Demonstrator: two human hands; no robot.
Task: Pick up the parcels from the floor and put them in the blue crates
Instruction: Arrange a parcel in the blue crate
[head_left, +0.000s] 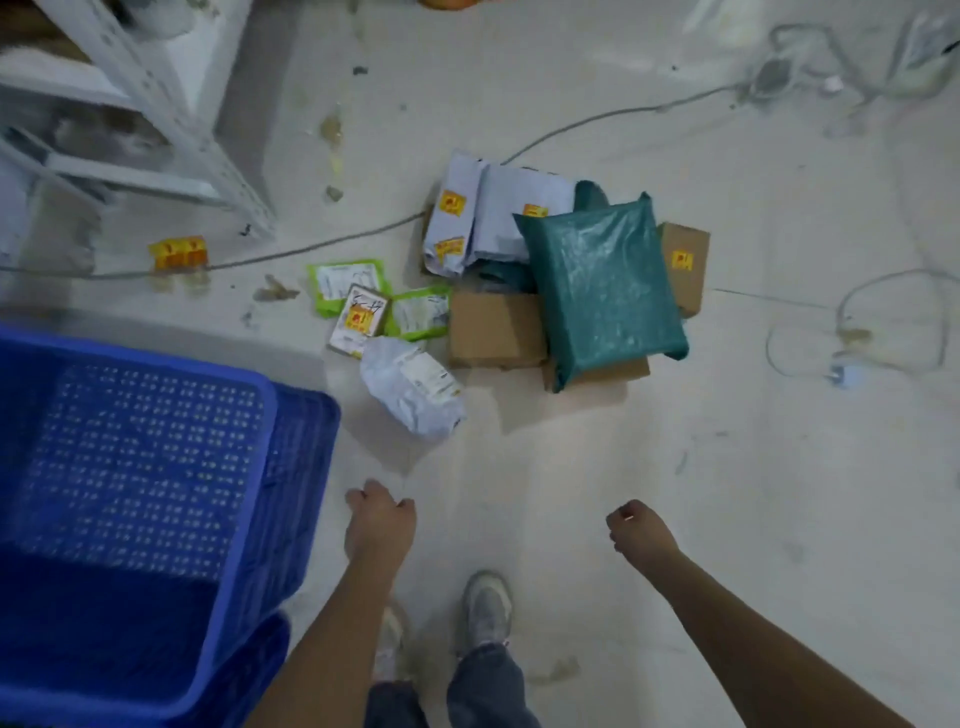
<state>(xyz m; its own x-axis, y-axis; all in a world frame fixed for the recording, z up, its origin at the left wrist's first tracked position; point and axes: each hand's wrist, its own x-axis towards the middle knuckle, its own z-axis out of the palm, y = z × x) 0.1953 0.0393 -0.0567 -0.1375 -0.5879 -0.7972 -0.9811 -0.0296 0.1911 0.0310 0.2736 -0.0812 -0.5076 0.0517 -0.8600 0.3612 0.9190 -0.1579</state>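
Note:
A heap of parcels lies on the floor ahead of me. On top sits a large green plastic mailer (602, 291), over brown cardboard boxes (493, 330). Grey-lilac mailers (478, 218) with yellow stickers lie behind it. A small white-grey bag (415, 387) is nearest me, beside two light-green packets (421, 312) and a small stickered box (361, 322). The blue crate (291, 467) stands at my lower left with nothing in it. My left hand (379, 519) and right hand (641, 530) hang in loose fists below the heap, holding nothing.
A grey metal shelf frame (208, 145) stands at the upper left. A cable (322, 244) runs across the floor behind the parcels, and more cables (883, 322) coil at the right. A yellow sticker (179, 253) lies on the floor. My shoes (485, 608) are below.

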